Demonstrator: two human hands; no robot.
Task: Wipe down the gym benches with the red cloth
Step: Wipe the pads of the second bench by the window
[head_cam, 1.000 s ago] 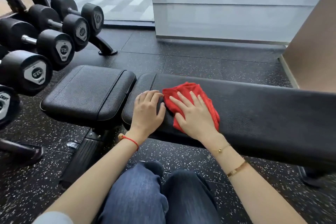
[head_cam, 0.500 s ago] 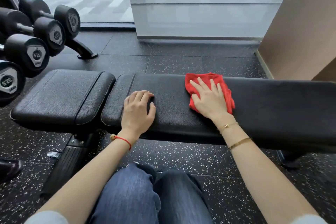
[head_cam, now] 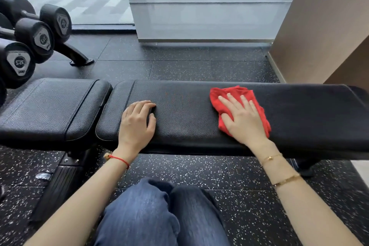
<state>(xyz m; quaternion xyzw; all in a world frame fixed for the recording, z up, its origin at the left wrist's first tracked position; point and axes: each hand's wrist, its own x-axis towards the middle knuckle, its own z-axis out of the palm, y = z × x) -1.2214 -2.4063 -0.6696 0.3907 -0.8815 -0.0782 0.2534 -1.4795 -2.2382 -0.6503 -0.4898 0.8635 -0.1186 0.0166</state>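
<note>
Gym bench: black padded long pad, lying flat across the view; its right end is cut off by the frame edge.
Seat pad: separate black pad just beside the long pad's left end, a narrow gap between them; its left edge is out of frame.
Red cloth: crumpled, lying on the right half of the gym bench. Most of it is hidden under the palm; only the far edge and both side edges show.
Right hand: flat on the red cloth, fingers straight and spread, pressing it against the pad. Nothing is gripped.
Left hand: resting on the gym bench near its left end, well apart from the red cloth. Fingers are bent at the knuckles with the tips on the pad; they appear to hold nothing, though the fingertips are in shadow.
Bench frame: dark metal support below the seat pad, mostly hidden by the pads and the left forearm.
Dumbbells: black, racked at the left; several are cut off by the frame edge and their label digits are hard to read.
Floor: dark speckled rubber tiles.
Knees: blue denim, lower centre, cut off at the bottom.
</note>
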